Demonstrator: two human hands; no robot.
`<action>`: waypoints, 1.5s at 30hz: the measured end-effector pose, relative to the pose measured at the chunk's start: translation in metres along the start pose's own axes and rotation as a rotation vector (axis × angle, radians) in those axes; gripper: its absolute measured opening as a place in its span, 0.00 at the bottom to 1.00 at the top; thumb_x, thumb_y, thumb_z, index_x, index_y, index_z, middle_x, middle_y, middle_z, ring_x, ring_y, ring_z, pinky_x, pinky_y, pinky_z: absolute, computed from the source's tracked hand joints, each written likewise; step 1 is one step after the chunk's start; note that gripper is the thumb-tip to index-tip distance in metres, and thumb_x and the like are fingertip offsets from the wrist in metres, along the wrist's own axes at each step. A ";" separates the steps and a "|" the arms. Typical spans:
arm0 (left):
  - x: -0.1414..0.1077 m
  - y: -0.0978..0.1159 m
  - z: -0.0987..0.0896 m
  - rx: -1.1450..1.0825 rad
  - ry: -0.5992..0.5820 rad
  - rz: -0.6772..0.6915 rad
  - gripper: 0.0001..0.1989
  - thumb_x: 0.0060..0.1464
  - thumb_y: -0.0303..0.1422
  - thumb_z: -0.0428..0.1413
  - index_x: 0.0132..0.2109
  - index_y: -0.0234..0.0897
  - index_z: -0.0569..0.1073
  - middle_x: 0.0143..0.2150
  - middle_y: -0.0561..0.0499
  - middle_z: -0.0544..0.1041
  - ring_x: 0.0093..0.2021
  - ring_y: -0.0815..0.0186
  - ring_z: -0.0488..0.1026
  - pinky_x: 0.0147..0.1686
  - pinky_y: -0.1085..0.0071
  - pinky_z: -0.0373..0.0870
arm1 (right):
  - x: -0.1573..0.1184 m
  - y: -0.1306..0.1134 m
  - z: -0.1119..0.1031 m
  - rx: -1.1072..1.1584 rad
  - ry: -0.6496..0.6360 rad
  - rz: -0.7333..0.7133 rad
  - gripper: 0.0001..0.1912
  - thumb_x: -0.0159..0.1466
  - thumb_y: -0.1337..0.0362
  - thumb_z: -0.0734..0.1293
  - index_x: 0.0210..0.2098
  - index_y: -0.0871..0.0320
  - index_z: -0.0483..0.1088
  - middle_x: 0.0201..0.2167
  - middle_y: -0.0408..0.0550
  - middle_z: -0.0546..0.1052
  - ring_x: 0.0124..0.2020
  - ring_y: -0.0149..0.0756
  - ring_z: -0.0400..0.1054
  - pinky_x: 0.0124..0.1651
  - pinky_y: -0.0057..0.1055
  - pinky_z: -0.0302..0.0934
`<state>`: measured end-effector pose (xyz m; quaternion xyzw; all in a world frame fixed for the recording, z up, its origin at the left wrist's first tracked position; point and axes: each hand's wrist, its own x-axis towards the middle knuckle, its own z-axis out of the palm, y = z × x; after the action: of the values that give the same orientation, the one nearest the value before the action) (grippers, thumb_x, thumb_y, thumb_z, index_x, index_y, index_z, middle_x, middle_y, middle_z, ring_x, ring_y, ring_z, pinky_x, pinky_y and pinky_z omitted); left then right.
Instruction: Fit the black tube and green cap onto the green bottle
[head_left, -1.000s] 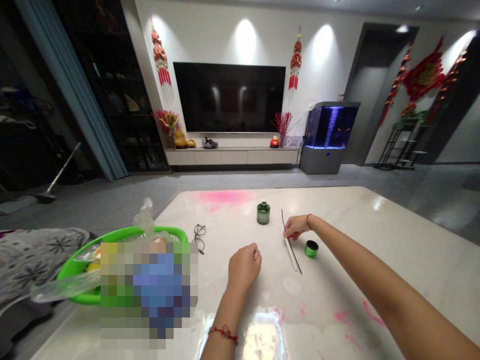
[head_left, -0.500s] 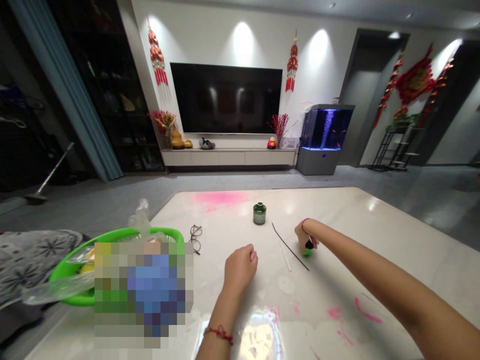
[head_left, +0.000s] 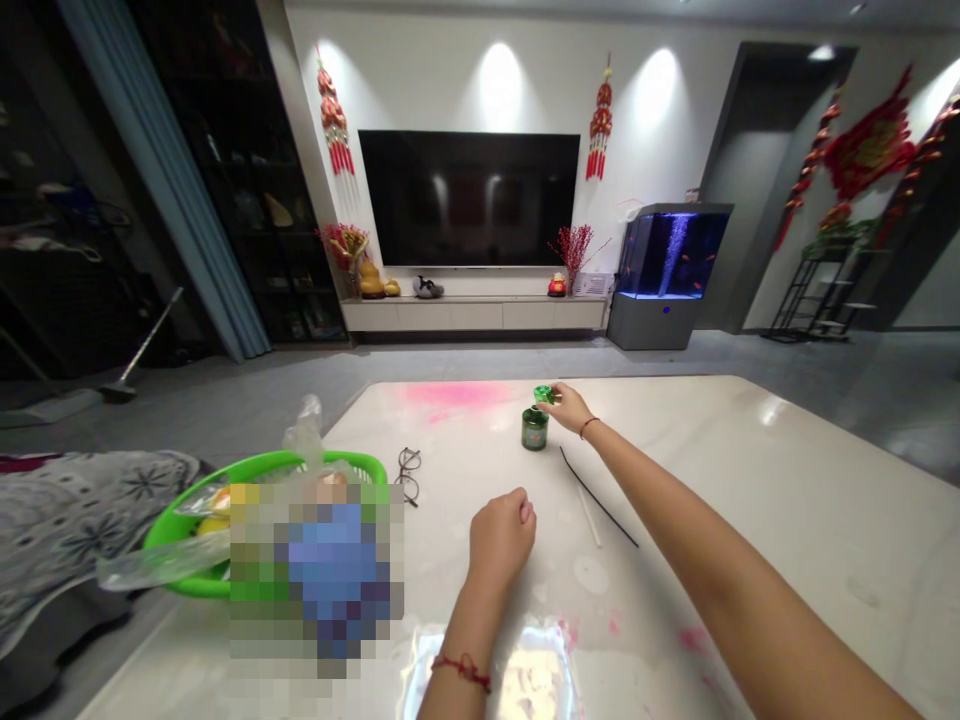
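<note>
A small dark green glass bottle (head_left: 535, 429) with a label stands upright on the pale table (head_left: 480, 430). My right hand (head_left: 568, 408) holds a bright green cap (head_left: 544, 394) just over the bottle's neck; whether they touch I cannot tell. My left hand (head_left: 503, 535) rests on the table nearer to me, closed in a loose fist with nothing visible in it. To the right of it lie a thin black stick (head_left: 598, 497) and a short white stick (head_left: 589, 517).
Eyeglasses (head_left: 407, 476) lie left of the bottle. A bright green basket (head_left: 172, 511) holding plastic bags and partly pixelated items sits at the left table edge. Pink stains mark the tabletop.
My right hand has moved left and away from me, carrying the green cap from the table right of the sticks to above the bottle. The view has shifted slightly.
</note>
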<state>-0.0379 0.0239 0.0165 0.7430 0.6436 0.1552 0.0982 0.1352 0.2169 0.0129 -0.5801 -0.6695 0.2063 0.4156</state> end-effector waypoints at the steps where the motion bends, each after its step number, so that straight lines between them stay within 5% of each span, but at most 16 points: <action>1: 0.000 0.000 0.000 0.000 -0.001 -0.001 0.09 0.53 0.31 0.45 0.27 0.40 0.65 0.26 0.53 0.72 0.29 0.68 0.68 0.25 0.72 0.47 | 0.001 0.001 0.008 0.027 0.030 0.002 0.18 0.51 0.64 0.67 0.41 0.59 0.63 0.44 0.52 0.72 0.44 0.35 0.67 0.47 0.31 0.60; 14: 0.002 0.001 0.005 -0.011 -0.005 0.024 0.08 0.53 0.31 0.45 0.28 0.40 0.66 0.27 0.53 0.73 0.29 0.68 0.69 0.25 0.72 0.47 | 0.004 0.020 0.034 0.135 0.098 0.044 0.19 0.52 0.61 0.67 0.41 0.58 0.59 0.43 0.52 0.73 0.43 0.34 0.68 0.45 0.30 0.62; 21: 0.002 0.004 0.006 -0.004 -0.009 0.011 0.08 0.53 0.31 0.45 0.30 0.40 0.66 0.29 0.53 0.74 0.32 0.67 0.71 0.25 0.70 0.48 | -0.001 0.024 0.040 0.086 0.045 0.043 0.21 0.51 0.60 0.68 0.42 0.58 0.61 0.42 0.52 0.73 0.43 0.35 0.68 0.45 0.31 0.62; 31: 0.004 0.001 0.006 -0.021 0.020 -0.159 0.09 0.54 0.32 0.44 0.30 0.39 0.67 0.30 0.51 0.75 0.32 0.66 0.71 0.25 0.70 0.48 | -0.005 0.021 0.030 -0.096 -0.114 0.047 0.19 0.42 0.57 0.73 0.31 0.61 0.70 0.34 0.52 0.75 0.37 0.41 0.69 0.40 0.32 0.61; 40: 0.000 -0.014 0.017 -0.132 -0.040 -0.274 0.07 0.51 0.34 0.49 0.36 0.39 0.68 0.37 0.50 0.75 0.38 0.66 0.70 0.30 0.73 0.56 | -0.068 0.000 0.012 -0.046 -0.325 -0.040 0.21 0.41 0.56 0.73 0.31 0.62 0.71 0.30 0.48 0.76 0.32 0.37 0.68 0.34 0.28 0.61; 45: 0.002 -0.021 0.028 -0.161 -0.093 -0.234 0.22 0.45 0.35 0.55 0.49 0.38 0.64 0.48 0.46 0.72 0.47 0.63 0.67 0.41 0.72 0.59 | -0.112 -0.011 -0.004 0.033 -0.386 -0.053 0.20 0.41 0.57 0.73 0.31 0.61 0.70 0.30 0.47 0.76 0.32 0.36 0.68 0.36 0.29 0.61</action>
<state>-0.0469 0.0302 -0.0168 0.6590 0.7060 0.1595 0.2046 0.1296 0.1078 -0.0124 -0.5052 -0.7483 0.3136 0.2942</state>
